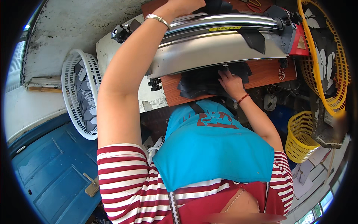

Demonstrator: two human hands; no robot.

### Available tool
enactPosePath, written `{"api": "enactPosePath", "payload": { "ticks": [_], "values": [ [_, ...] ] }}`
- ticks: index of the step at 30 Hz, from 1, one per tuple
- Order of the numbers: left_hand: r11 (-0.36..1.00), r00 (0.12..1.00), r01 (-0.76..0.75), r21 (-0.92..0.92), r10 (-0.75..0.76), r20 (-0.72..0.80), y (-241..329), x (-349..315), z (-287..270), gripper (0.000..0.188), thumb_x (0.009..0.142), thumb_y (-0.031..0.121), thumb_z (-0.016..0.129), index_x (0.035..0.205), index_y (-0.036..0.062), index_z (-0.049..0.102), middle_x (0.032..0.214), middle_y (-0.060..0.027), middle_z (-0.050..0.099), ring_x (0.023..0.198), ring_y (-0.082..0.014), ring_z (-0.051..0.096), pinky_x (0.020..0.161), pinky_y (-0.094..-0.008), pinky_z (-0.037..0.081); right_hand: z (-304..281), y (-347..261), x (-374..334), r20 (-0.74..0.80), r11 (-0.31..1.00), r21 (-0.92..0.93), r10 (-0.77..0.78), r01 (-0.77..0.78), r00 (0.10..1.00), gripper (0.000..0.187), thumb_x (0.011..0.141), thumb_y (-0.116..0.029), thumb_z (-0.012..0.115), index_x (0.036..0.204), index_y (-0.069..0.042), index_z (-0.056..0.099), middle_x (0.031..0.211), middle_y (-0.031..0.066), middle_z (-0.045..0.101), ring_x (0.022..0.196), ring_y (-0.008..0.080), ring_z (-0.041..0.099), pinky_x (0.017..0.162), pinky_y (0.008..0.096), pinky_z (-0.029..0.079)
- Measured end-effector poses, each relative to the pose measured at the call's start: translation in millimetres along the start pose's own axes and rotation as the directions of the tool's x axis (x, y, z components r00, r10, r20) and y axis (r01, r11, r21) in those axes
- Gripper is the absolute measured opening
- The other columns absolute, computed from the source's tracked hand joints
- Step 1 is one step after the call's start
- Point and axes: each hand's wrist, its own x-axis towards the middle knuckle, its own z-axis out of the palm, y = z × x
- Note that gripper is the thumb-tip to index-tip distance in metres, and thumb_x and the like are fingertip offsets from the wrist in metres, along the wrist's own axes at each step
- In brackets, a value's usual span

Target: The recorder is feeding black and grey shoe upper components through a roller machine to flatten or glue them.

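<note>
My left hand (186, 6) reaches over the top of a roller machine (223, 23) with a steel plate. It is partly cut off by the upper edge, beside dark flat pieces (218, 6), and its fingers are too hidden to read. Below the plate, my right hand (233, 86) has its fingers stretched out on a pile of black flat cut pieces (199, 83). Those pieces look like leather or similar sheet and lie on a brown wooden board (266, 80). Another black piece (253, 40) hangs over the machine's steel plate.
A white basket (67, 89) holding grey cut pieces stands on the left. To the right hangs a yellow basket (311, 63) with black and white scraps, above a smaller yellow basket (298, 149). Red-handled scissors (254, 4) lie at the far side. A blue door (56, 168) is at lower left.
</note>
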Motion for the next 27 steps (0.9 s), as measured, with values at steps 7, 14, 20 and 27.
{"api": "enactPosePath", "payload": {
  "ticks": [7,14,20,27],
  "values": [
    [0.869,0.935,0.202,-0.451,-0.308,-0.174,35.9,-5.4,-33.6,0.033,0.093,-0.001,0.051,0.122,0.0017,0.066,0.098,-0.0095,0.069,0.072,-0.0138,0.062,0.050,-0.0269,0.055,12.0,13.4,-2.2,-0.047,0.999,0.029,0.021,-0.019,0.999,0.019,0.083,-0.014,0.075,0.100,-0.008,0.073,0.093,0.0102,0.068,0.074,0.0275,0.070,0.064,0.0385,0.057],
    [0.997,0.878,0.076,-0.007,-0.070,-0.473,0.0,-23.2,-42.0,0.034,0.091,-0.004,0.050,0.113,0.0030,0.075,0.109,-0.0151,0.074,0.087,-0.0266,0.070,0.066,-0.0351,0.059,-162.8,-47.5,10.8,-0.198,0.983,0.164,-0.050,0.083,0.979,0.023,0.071,0.000,0.078,0.093,-0.006,0.071,0.081,0.0053,0.062,0.063,0.0236,0.064,0.056,0.0347,0.051],
    [0.865,0.987,0.007,0.502,-0.086,0.133,-27.7,-40.0,22.1,0.031,0.094,0.020,0.050,0.107,0.0118,0.077,0.097,-0.0187,0.073,0.095,-0.0368,0.070,0.090,-0.0474,0.054,-173.0,-27.1,65.1,-0.257,0.991,-0.134,-0.008,-0.028,0.966,0.018,0.076,-0.002,0.077,0.092,-0.006,0.068,0.079,0.0056,0.059,0.061,0.0230,0.063,0.054,0.0339,0.049],
    [0.887,0.928,0.303,0.349,-0.358,0.104,-17.0,-25.7,21.0,0.031,0.090,0.023,0.059,0.108,0.0036,0.075,0.108,-0.0215,0.072,0.102,-0.0402,0.067,0.091,-0.0462,0.053,-98.7,-26.5,54.1,-0.238,0.982,0.131,-0.105,0.139,0.966,0.015,0.081,-0.011,0.079,0.093,-0.009,0.070,0.078,0.0059,0.063,0.063,0.0251,0.066,0.055,0.0354,0.052]
  ]
}}
